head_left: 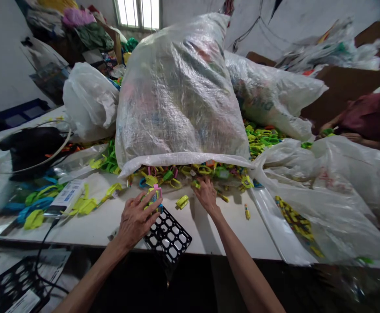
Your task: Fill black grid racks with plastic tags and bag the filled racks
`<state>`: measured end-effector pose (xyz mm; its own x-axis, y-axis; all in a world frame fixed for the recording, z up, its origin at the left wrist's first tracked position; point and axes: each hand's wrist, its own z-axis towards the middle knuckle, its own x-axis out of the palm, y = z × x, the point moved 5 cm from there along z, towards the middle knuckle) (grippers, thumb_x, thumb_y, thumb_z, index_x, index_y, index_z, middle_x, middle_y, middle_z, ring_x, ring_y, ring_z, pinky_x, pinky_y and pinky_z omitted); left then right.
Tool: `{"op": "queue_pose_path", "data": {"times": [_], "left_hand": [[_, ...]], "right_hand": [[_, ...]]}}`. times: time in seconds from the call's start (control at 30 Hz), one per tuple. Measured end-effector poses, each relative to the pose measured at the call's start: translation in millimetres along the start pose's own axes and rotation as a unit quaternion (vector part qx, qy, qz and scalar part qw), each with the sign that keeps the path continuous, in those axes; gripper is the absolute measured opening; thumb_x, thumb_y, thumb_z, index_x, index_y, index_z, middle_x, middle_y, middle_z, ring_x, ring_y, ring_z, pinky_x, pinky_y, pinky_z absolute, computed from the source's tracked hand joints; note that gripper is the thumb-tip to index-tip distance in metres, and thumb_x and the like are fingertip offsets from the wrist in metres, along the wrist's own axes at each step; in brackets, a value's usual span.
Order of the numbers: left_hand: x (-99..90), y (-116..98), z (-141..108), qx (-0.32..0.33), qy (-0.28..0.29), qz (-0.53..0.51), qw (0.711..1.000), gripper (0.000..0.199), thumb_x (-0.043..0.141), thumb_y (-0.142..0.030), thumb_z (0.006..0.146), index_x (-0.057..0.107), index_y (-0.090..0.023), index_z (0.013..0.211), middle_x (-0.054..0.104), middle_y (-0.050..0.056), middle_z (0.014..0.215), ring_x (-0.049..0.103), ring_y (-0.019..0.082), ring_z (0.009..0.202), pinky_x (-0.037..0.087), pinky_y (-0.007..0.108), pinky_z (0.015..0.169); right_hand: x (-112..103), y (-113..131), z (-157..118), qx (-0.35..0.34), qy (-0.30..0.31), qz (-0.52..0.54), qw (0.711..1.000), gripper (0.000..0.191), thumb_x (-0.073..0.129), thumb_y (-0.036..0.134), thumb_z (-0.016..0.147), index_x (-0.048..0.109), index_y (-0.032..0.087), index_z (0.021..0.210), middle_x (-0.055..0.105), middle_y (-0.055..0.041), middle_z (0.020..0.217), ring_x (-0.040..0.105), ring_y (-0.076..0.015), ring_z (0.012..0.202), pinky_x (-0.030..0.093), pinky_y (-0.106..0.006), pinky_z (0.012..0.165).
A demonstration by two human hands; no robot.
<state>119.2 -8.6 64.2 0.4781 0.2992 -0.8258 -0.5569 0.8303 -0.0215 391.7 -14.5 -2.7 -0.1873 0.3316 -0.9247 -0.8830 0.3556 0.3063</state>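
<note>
My left hand has its fingers spread over a small group of pink, blue and yellow-green plastic pieces at the top end of a black tray with holes. The tray juts over the table's front edge. My right hand reaches to the front of the pile of coloured pieces, its fingers bent around a small yellow-green piece. Between the hands a yellow-green piece lies on the white table. A small yellow stick-like piece lies to the right.
A large translucent sack stands behind the pile. Plastic bags cover the right side. At left are a white box with a black cable, yellow and blue straps and a black bag. Another person is at far right.
</note>
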Motion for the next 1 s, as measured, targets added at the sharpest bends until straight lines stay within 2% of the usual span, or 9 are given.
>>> {"op": "queue_pose_path", "data": {"times": [0.17, 0.27, 0.37, 0.53, 0.67, 0.73, 0.8, 0.9, 1.0], "left_hand": [[2.4, -3.6, 2.1, -0.018, 0.006, 0.009, 1.0, 0.032, 0.052, -0.03, 0.091, 0.059, -0.028, 0.122, 0.057, 0.005, 0.132, 0.054, 0.026, 0.114, 0.04, 0.039, 0.082], [3.1, -2.9, 2.1, -0.017, 0.004, 0.015, 1.0, 0.032, 0.052, -0.031, 0.09, 0.059, -0.028, 0.122, 0.058, 0.005, 0.131, 0.055, 0.026, 0.113, 0.04, 0.04, 0.083], [3.2, -2.7, 1.4, -0.017, 0.003, 0.017, 1.0, 0.033, 0.052, -0.032, 0.091, 0.059, -0.027, 0.122, 0.058, 0.005, 0.131, 0.055, 0.026, 0.114, 0.04, 0.04, 0.083], [2.0, -5.5, 2.2, -0.015, 0.0, 0.018, 1.0, 0.032, 0.052, -0.03, 0.091, 0.059, -0.027, 0.121, 0.057, 0.005, 0.131, 0.055, 0.027, 0.115, 0.04, 0.04, 0.083], [0.6, -7.0, 4.2, -0.014, 0.006, 0.026, 1.0, 0.031, 0.051, -0.03, 0.091, 0.06, -0.027, 0.121, 0.057, 0.005, 0.132, 0.055, 0.026, 0.114, 0.04, 0.04, 0.083], [-0.3, -7.1, 4.6, -0.013, 0.015, 0.028, 0.999, 0.032, 0.05, -0.031, 0.092, 0.06, -0.027, 0.122, 0.057, 0.005, 0.133, 0.055, 0.026, 0.114, 0.041, 0.039, 0.083], [-2.2, -7.5, 3.9, -0.013, 0.022, 0.03, 0.999, 0.032, 0.049, -0.031, 0.092, 0.06, -0.027, 0.122, 0.056, 0.005, 0.133, 0.055, 0.026, 0.115, 0.041, 0.039, 0.082], [-6.1, -8.6, 0.2, -0.024, 0.025, 0.036, 0.999, 0.031, 0.05, -0.031, 0.091, 0.06, -0.026, 0.121, 0.057, 0.005, 0.133, 0.055, 0.027, 0.114, 0.042, 0.039, 0.082], [-9.1, -10.1, -5.3, -0.038, 0.027, 0.038, 0.998, 0.033, 0.051, -0.03, 0.091, 0.059, -0.026, 0.122, 0.056, 0.006, 0.133, 0.055, 0.028, 0.114, 0.042, 0.04, 0.083]], "right_hand": [[-5.1, -19.2, -47.7, -0.058, 0.009, 0.028, 0.998, 0.046, 0.058, 0.023, 0.081, 0.056, 0.024, 0.127, 0.051, -0.0101, 0.134, 0.047, -0.027, 0.123, 0.044, -0.039, 0.097], [-19.0, -37.9, -63.6, -0.036, 0.01, 0.069, 0.997, 0.047, 0.058, 0.021, 0.08, 0.056, 0.027, 0.126, 0.047, -0.0064, 0.14, 0.051, -0.0245, 0.12, 0.048, -0.037, 0.092], [-34.9, -55.3, -72.4, -0.024, 0.017, 0.089, 0.996, 0.044, 0.056, 0.018, 0.078, 0.059, 0.025, 0.122, 0.054, -0.0066, 0.132, 0.057, -0.0231, 0.112, 0.049, -0.036, 0.089], [-53.7, -65.6, -86.8, 0.045, -0.047, 0.013, 0.998, 0.036, 0.047, 0.016, 0.082, 0.064, 0.023, 0.113, 0.063, -0.0085, 0.114, 0.059, -0.0236, 0.104, 0.048, -0.035, 0.083], [-34.9, -34.6, -91.4, 0.09, 0.029, 0.025, 0.995, 0.029, 0.047, 0.031, 0.089, 0.064, 0.02, 0.109, 0.068, -0.0065, 0.09, 0.063, -0.0202, 0.084, 0.045, -0.029, 0.072], [-24.7, -16.5, -89.9, 0.101, 0.065, 0.022, 0.992, 0.028, 0.046, 0.035, 0.09, 0.064, 0.021, 0.108, 0.067, -0.0072, 0.096, 0.062, -0.0197, 0.086, 0.042, -0.028, 0.071], [-21.2, -9.1, -88.8, 0.129, 0.066, 0.01, 0.989, 0.027, 0.046, 0.037, 0.09, 0.063, 0.02, 0.103, 0.065, -0.0083, 0.102, 0.062, -0.0197, 0.088, 0.041, -0.027, 0.07], [-22.4, -20.5, -94.7, 0.181, 0.035, 0.039, 0.982, 0.019, 0.049, 0.03, 0.085, 0.062, 0.021, 0.095, 0.066, -0.0066, 0.094, 0.062, -0.019, 0.083, 0.039, -0.027, 0.067], [-23.1, -45.7, -111.5, 0.232, -0.016, 0.151, 0.961, 0.017, 0.055, 0.028, 0.073, 0.059, 0.021, 0.088, 0.066, -0.0033, 0.078, 0.061, -0.0188, 0.072, 0.04, -0.027, 0.061]]}}
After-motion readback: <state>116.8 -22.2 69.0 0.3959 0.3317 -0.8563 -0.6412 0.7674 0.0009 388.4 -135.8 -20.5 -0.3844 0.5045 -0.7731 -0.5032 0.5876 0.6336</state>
